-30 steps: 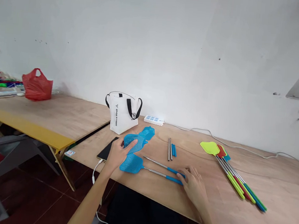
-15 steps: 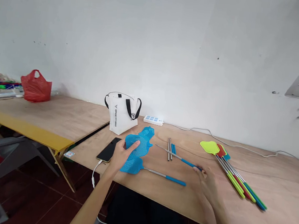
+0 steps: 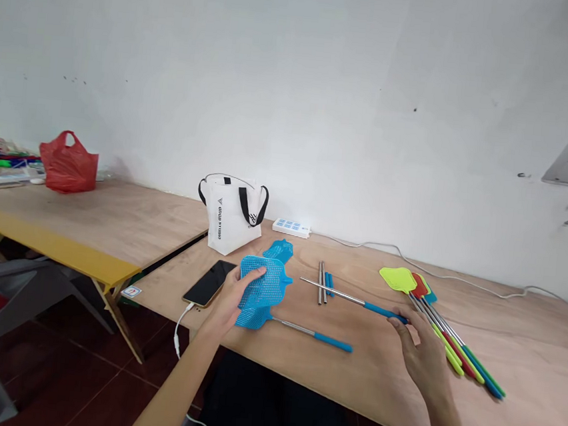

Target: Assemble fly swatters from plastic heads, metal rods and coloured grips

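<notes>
My left hand point(image 3: 232, 296) pinches a blue perforated fly swatter head point(image 3: 264, 283) above the table, its short socket pointing right. My right hand point(image 3: 419, 343) grips the blue end of a thin metal telescopic rod point(image 3: 341, 294). The rod's bare tip points left at the socket, with a small gap between them. Below the held head lies a blue fly swatter point(image 3: 303, 329) with its handle on, its head partly covered. Another blue swatter head point(image 3: 280, 249) rests behind. Bare metal tubes point(image 3: 321, 283) and short blue grips point(image 3: 329, 284) lie past the rod.
Several colourful fly swatters point(image 3: 453, 336) lie fanned at the right. A phone point(image 3: 209, 283) on a white cable sits left of my left hand. Behind stand a white bag point(image 3: 230, 221) and a power strip point(image 3: 291, 227). A red plastic bag point(image 3: 70, 165) is on the left table.
My right hand has moved right, and more of the rod's length shows. Its tip is slightly farther from the swatter head. My left hand has turned the head a little and shifted slightly right.
</notes>
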Demonstrator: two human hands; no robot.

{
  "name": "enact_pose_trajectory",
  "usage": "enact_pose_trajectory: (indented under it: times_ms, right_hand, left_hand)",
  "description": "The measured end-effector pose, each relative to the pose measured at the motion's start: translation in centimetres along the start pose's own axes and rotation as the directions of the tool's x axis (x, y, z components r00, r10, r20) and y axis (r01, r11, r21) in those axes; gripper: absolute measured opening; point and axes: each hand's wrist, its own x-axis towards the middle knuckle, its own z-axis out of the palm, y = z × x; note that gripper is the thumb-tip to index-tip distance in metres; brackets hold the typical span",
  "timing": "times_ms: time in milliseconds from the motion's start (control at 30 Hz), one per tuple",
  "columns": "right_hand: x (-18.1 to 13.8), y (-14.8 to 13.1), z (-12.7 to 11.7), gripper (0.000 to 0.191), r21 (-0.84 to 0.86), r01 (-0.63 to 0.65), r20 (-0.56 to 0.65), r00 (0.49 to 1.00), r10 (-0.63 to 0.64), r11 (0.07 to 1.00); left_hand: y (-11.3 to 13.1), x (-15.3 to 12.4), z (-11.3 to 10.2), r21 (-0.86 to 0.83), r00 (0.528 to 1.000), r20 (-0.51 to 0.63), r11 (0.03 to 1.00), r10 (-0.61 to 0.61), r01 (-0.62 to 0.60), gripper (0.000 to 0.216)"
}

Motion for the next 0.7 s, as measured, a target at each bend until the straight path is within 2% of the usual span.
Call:
enact_pose_trajectory:
  times_ms: [367, 533, 700]
  right_hand:
    - [0.1, 0.2, -0.6, 0.033, 0.064, 0.002, 0.015, 1.0, -0.003, 0.998]
    - [0.1, 0.4, 0.2, 0.039, 0.015, -0.029, 0.058, 0.998, 0.028, 0.999]
    - [0.1, 0.2, 0.9, 0.043, 0.042, -0.042, 0.066, 0.997, 0.039, 0.998]
  left_hand:
    - [0.4, -0.2, 0.1, -0.026, 0.999, 0.012, 0.999, -0.034, 0.034, 0.039]
    - [0.4, 0.0, -0.1, 0.008, 1.0, -0.016, 1.0, -0.007, 0.007, 0.041]
    - [0.3, 0.2, -0.3, 0.058, 1.0, -0.016, 0.998, 0.021, -0.02, 0.041]
